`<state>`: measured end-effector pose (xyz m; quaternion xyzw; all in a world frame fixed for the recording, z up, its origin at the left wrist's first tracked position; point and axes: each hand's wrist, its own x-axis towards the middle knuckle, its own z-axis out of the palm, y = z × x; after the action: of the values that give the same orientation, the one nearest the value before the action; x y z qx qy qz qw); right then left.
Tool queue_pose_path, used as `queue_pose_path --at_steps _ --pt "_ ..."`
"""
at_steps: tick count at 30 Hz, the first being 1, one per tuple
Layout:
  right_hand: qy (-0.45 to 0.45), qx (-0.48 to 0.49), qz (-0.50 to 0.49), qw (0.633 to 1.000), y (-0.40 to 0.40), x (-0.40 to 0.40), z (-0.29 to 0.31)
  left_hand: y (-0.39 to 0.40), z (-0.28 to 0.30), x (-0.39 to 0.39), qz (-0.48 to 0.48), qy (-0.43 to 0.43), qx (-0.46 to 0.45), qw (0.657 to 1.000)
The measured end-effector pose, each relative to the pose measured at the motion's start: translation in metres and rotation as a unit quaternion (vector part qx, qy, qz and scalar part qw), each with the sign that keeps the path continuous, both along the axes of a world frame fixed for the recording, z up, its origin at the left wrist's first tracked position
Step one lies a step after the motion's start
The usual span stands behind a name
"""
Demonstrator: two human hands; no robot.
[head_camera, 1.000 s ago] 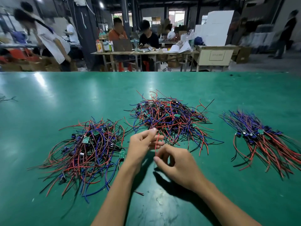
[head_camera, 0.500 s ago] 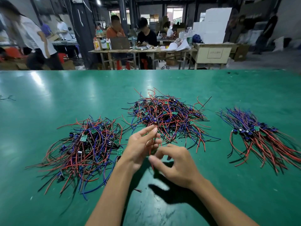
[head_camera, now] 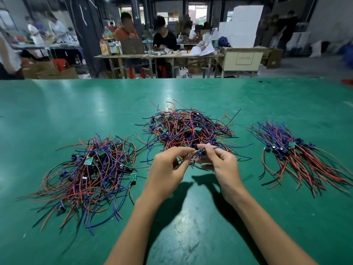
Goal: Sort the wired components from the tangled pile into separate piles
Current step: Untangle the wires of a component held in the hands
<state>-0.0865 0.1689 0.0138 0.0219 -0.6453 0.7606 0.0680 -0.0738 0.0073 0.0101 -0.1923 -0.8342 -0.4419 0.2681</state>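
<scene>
A small wired component (head_camera: 202,152) is pinched between the right hand (head_camera: 219,165) and the left hand (head_camera: 168,170), held together at the near edge of the tangled middle pile (head_camera: 188,129). 3 piles are counted on the green table (head_camera: 57,104): a loose left pile (head_camera: 89,175) and an aligned right pile (head_camera: 298,157).

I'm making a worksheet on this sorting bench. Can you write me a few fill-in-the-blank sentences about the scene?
1. The table top is ____ in colour.
2. There are ____ wire piles on it.
3. The tidiest pile, with wires lying side by side, lies on the person's ____.
4. The right hand and left hand work at the near edge of the ____ pile.

Missing words: green; three; right; middle
</scene>
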Motion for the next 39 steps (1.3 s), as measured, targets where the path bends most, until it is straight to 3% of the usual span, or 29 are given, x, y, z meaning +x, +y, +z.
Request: queue_pose_path --at_steps 5,9,13,15,18,20,22,26,30,33,35,39 --pt "0.017 0.021 0.017 0.999 0.001 0.001 0.001 -0.002 0.001 0.001 0.028 -0.056 -0.002 0.998" --pt "0.030 0.047 0.035 0.998 0.002 0.000 0.000 -0.011 0.016 0.003 0.115 0.008 0.085 0.990" --pt "0.056 0.120 -0.003 0.991 0.002 -0.004 -0.009 -0.047 0.025 0.005 0.355 0.118 0.189 0.908" --pt "0.089 0.265 -0.057 0.959 0.005 -0.006 -0.017 -0.067 0.020 0.007 0.447 0.092 0.189 0.870" --pt "0.114 0.485 -0.042 0.866 0.009 -0.008 -0.025 -0.086 0.011 0.008 0.500 -0.015 0.180 0.847" --pt "0.099 0.573 -0.011 0.813 0.007 -0.010 -0.028 -0.085 0.008 0.008 0.520 -0.088 0.170 0.832" --pt "0.096 0.599 -0.019 0.795 0.004 -0.011 -0.028 -0.076 0.010 0.008 0.538 -0.125 0.118 0.825" --pt "0.088 0.588 -0.064 0.802 0.005 -0.012 -0.024 -0.053 0.013 0.003 0.518 -0.067 0.031 0.852" --pt "0.082 0.588 -0.082 0.801 0.008 -0.010 -0.023 -0.032 0.005 -0.001 0.350 -0.043 -0.048 0.934" --pt "0.083 0.588 -0.084 0.800 0.011 -0.009 -0.024 -0.018 -0.003 -0.003 0.219 -0.065 -0.115 0.967" --pt "0.081 0.603 -0.076 0.790 0.014 -0.009 -0.026 -0.010 -0.012 -0.005 0.198 -0.090 -0.178 0.960" --pt "0.061 0.619 -0.083 0.779 0.017 -0.010 -0.029 -0.015 -0.024 -0.013 0.308 -0.197 -0.253 0.896"
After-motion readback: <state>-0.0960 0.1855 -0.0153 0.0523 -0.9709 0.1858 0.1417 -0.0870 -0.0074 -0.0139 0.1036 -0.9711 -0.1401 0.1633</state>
